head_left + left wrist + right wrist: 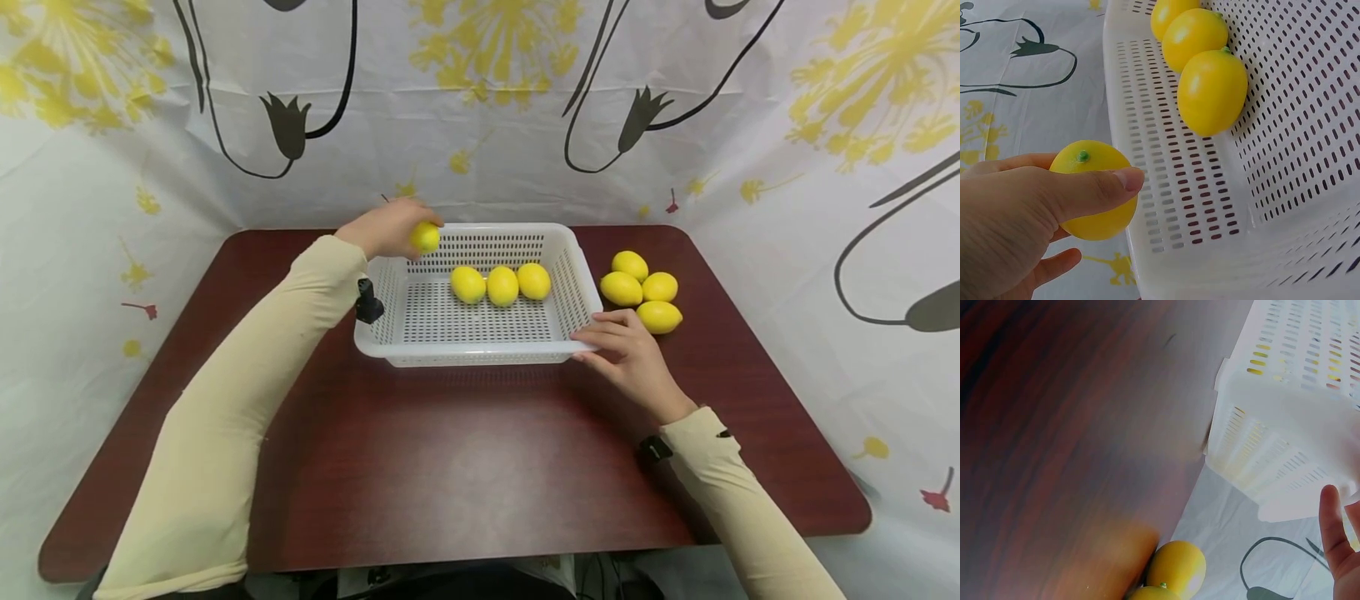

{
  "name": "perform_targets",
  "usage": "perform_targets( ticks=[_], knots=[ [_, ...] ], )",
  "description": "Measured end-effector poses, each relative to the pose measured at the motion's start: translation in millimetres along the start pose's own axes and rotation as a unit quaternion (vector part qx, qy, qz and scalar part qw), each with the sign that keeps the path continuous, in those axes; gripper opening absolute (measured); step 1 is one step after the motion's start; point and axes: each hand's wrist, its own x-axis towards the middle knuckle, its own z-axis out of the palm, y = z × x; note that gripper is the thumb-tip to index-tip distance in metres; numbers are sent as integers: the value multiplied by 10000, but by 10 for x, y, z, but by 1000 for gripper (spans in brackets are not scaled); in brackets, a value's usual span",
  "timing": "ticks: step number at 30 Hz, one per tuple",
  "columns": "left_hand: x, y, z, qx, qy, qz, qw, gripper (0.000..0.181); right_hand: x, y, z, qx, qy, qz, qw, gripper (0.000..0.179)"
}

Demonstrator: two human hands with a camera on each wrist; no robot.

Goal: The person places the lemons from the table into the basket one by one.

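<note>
My left hand (390, 228) holds a yellow lemon (1099, 187) between thumb and fingers, at the back left corner of a white plastic basket (480, 353). In the left wrist view this lemon is beside the basket's rim, its green stem end showing. Inside the basket, three more lemons (502, 286) sit in a row. The right hand (630, 354) grips the basket's front right corner, fingers at the rim and thumb lower on the outside. From the right wrist, only part of that hand shows, at the right edge.
Several loose lemons (660, 317) lie in a group on the dark red-brown table (480, 467), right of the basket. A white cloth (465, 125) with yellow and grey flower prints hangs behind and beside the table.
</note>
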Motion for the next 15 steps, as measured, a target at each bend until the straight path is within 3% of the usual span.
perform_targets(
  ticks=[15],
  knots=[
    [70,-11,145,-101,-96,-60,9999,66,-1,-9,6,-42,20,-6,10000,37]
  ],
)
